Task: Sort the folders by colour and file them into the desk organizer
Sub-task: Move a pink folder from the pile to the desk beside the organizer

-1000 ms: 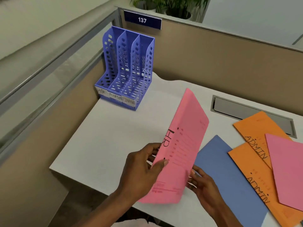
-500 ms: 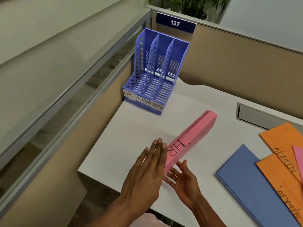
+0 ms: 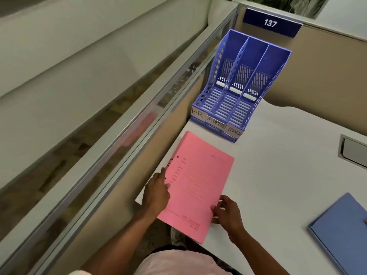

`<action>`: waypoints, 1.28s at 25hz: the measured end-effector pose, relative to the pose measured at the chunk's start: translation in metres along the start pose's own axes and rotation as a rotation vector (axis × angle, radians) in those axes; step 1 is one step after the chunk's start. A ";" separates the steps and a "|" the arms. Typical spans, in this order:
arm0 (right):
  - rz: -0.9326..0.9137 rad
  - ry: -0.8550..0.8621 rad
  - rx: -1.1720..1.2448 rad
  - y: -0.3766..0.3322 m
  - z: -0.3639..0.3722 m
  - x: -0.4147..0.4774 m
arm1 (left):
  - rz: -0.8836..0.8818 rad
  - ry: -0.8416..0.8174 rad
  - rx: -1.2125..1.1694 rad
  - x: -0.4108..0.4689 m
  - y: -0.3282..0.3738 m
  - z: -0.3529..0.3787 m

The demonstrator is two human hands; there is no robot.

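A pink folder (image 3: 198, 183) marked HR is held over the near left corner of the white desk (image 3: 282, 175), its flat face up towards me. My left hand (image 3: 156, 193) grips its left edge and my right hand (image 3: 226, 213) holds its lower right edge. Beyond it, at the desk's back left, stands the blue three-slot desk organizer (image 3: 238, 86), its slots labelled HR, ADMIN and FINANCE and all empty. A blue folder (image 3: 343, 231) lies flat at the right edge of the view.
Beige partition walls (image 3: 321, 72) with a glass-topped rail enclose the desk on the left and behind. A sign reading 137 (image 3: 270, 22) sits on the back partition. A grey cable hatch (image 3: 355, 153) is set into the desk at right.
The pink folder has moved left and turned from edge-on to face up, closer to the organizer. My view has swung left, so the orange folders are out of sight.
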State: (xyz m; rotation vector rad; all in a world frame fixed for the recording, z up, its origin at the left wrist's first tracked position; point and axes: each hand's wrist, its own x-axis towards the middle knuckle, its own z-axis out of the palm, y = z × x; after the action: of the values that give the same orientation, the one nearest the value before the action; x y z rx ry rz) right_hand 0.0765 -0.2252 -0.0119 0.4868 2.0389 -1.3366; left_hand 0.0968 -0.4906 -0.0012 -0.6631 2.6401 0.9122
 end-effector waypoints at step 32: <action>0.042 0.467 -0.079 0.121 -0.171 -0.075 | 0.583 -0.079 0.415 -0.022 0.110 0.112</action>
State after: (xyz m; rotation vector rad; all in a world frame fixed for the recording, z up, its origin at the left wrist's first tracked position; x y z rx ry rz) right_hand 0.1524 -0.0165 0.0058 0.8667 2.4264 -1.1909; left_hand 0.0721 -0.3349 -0.0222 0.2500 2.8568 0.4592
